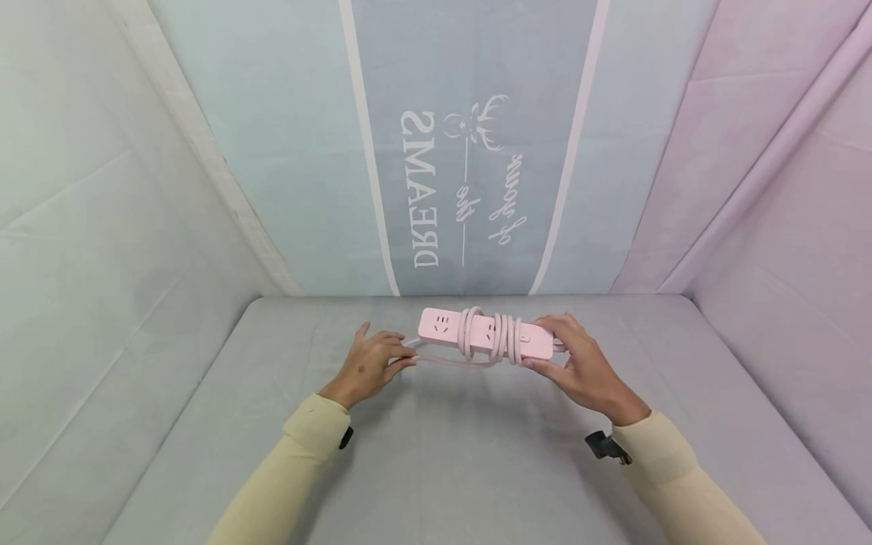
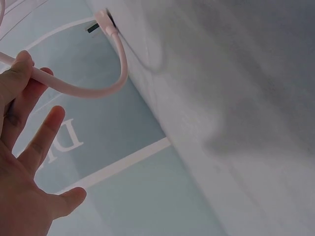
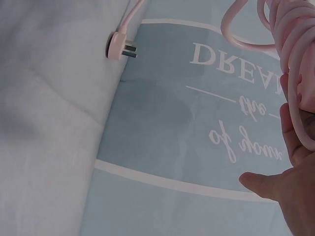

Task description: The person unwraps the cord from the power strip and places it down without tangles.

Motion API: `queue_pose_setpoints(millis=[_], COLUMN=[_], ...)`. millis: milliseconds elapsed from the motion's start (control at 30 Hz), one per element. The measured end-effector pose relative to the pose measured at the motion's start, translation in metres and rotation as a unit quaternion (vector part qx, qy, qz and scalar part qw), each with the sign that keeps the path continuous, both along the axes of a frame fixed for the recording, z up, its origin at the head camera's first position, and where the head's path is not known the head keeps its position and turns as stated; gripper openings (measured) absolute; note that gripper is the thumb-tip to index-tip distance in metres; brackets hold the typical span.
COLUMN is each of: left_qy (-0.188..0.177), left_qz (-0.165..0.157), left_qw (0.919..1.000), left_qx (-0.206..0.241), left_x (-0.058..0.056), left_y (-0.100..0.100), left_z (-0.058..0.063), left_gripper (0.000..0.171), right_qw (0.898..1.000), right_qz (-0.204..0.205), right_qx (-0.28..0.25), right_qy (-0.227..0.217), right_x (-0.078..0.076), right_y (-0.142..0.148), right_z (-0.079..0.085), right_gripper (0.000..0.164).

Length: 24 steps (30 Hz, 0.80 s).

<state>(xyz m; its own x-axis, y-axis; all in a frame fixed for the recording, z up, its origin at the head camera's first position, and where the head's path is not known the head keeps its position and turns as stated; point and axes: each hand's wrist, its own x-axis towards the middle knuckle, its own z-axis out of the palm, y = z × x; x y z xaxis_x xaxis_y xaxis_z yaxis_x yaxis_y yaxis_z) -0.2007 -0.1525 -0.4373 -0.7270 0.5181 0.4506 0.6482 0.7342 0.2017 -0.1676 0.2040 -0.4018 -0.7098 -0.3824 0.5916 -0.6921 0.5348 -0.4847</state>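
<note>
A pink power strip [image 1: 443, 325] is held up above the grey surface, tilted slightly down to the right. Its pink cord [image 1: 500, 338] winds round the middle in several loops. My right hand [image 1: 589, 371] grips the strip's right end, thumb on the near edge and fingers on the far edge. To the left of the strip, my left hand [image 1: 368, 365] pinches a loose length of cord between thumb and fingertips, its other fingers spread. From those fingers the cord curves to a plug [image 3: 117, 45] with metal prongs, which hangs free; the head view does not clearly show it.
Grey cloth [image 1: 436, 469] covers the surface below. Behind it rises a blue fabric panel [image 1: 477, 45] with mirrored white lettering. Pale fabric walls stand at the left [image 1: 102, 227] and right [image 1: 790, 227]. Each wrist carries a small dark device.
</note>
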Motion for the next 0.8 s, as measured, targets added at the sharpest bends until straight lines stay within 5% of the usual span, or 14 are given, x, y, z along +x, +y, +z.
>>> queue_pose_setpoints(millis=[300,800], left_qy=[-0.007,-0.022], left_qz=[0.012,0.054], left_qw=[0.9999,0.9982], left_qx=[-0.001,0.011], left_x=[-0.006,-0.012], left_y=[-0.004,0.01], left_z=[0.003,0.009], left_gripper=[0.016,0.016], right_qw=[1.0,0.999], right_qz=[-0.009,0.006], right_qx=[-0.007,-0.006], right_qy=[-0.008,-0.033], right_x=[0.005,-0.006], right_y=[-0.008,0.005], right_z=[0.003,0.017], right_gripper=[0.05,0.053])
